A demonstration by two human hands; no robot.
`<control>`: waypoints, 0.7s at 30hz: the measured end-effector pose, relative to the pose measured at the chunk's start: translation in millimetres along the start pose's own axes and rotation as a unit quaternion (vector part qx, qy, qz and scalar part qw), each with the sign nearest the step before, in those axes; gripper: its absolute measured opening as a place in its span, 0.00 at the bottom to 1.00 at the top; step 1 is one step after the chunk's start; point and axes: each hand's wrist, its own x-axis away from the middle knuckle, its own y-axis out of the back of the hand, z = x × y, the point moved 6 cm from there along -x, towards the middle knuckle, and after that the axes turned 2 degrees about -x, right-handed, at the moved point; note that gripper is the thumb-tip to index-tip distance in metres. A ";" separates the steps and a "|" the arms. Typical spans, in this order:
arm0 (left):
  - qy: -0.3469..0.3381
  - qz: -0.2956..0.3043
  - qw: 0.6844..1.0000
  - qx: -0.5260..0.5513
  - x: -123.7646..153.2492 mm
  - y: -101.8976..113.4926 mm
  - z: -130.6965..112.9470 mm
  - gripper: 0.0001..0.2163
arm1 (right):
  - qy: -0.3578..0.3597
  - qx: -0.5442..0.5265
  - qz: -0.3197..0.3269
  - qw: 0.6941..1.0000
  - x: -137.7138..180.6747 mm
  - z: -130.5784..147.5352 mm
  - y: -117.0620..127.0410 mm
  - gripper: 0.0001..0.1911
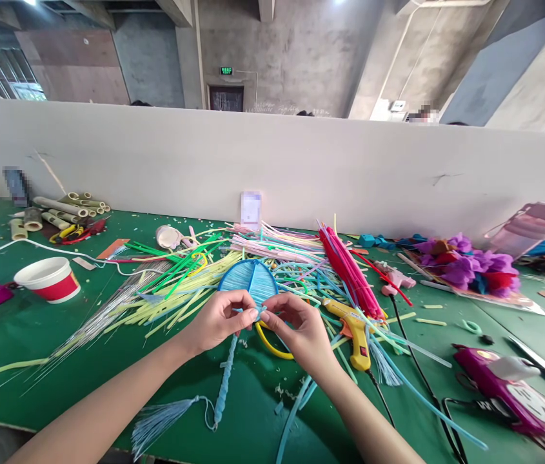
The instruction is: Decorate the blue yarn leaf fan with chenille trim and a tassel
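Note:
A small round hand fan (247, 278) in light blue, with a darker blue rim and a rib down its middle, lies in front of me. Its wrapped handle (225, 386) slants toward the table's front edge, and a blue tassel (163, 422) hangs off the end by a thin cord. My left hand (226, 317) pinches at the fan's lower edge, fingers closed. Opposite it, my right hand (301, 327) pinches at the same spot, its thumb close to the left thumb. A bit of light blue material shows between the fingertips; its exact form is hidden.
Fuzzy craft stems (189, 293) in many colours spread behind the fan, with a red bundle (349, 270) at right. A yellow glue gun (356, 335) lies beside my right hand. Further out are a paper cup (49, 280), a purple power strip (518, 393) and bamboo pieces (62, 209).

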 end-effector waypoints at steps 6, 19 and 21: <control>0.020 0.016 0.999 0.042 -1.2 -5.7 5.4 0.15 | 0.064 0.022 -0.046 0.997 2.2 7.6 4.5 0.10; 0.034 0.009 0.996 0.085 -1.3 -2.5 9.2 0.12 | 0.164 0.137 -0.037 0.976 5.9 21.9 2.3 0.01; 0.034 0.019 0.995 0.090 -0.5 -2.2 8.4 0.11 | 0.172 0.146 -0.014 0.974 5.8 24.5 1.2 0.03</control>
